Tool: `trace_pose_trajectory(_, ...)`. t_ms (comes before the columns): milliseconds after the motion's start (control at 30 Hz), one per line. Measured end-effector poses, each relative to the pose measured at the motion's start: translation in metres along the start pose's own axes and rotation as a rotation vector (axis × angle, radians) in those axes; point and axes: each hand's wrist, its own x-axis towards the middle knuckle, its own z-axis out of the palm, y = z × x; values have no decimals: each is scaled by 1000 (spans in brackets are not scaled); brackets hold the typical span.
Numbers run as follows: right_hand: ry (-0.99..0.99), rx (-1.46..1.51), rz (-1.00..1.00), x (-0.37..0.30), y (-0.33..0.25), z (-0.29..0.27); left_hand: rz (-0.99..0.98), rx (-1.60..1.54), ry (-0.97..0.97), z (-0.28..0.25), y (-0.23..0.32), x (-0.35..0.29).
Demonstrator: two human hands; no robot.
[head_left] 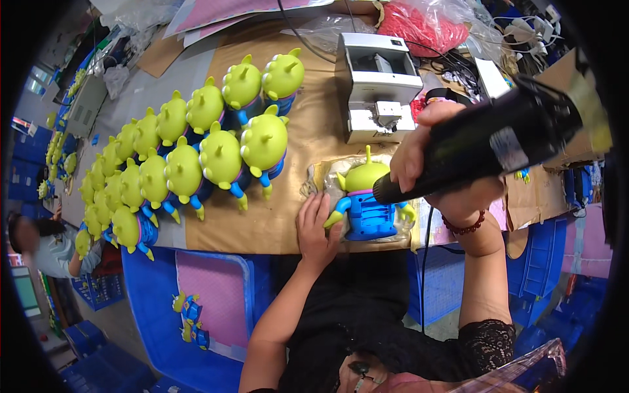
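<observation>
A green-headed toy figure with a blue ribbed body (371, 216) lies on a plastic-wrapped pad (334, 171) at the table's front edge. Beside the figure's green arm, my left hand (317, 229) rests with its fingers stretched out, seemingly touching that arm. In my right hand (468, 198) is a black power screwdriver (488, 147), held tilted. Its nose points down and left at the top of the blue body, hiding part of the neck and shoulder. Whether the bit touches the figure cannot be made out.
Rows of similar figures (219, 157) stand on the left of the brown-covered table (278, 226). A white and grey machine (383, 85) stands behind the pad. Below the left edge, a blue bin (154, 314) holds several figures. A red plastic bag (422, 26) lies at the back; a person (56, 252) sits far left.
</observation>
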Motion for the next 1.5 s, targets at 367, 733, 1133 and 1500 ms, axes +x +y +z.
trace_pose_trajectory(367, -149, -3, -25, -15, 32, 13, 0, -11, -32, -1, -5, -2)
trace_pose_trajectory(733, -435, 112, -287, -21, 73, 5, -221, 283, 407, -184, -88, -76)
trace_pose_trajectory(1133, -160, 103, -122, -18, 25, 1, -766, 708, 973, -451, -282, -182)
trace_pose_trajectory(1500, 184, -163, -288, 81, 40, -84, -1233, 40, 990, -486, -293, -188)
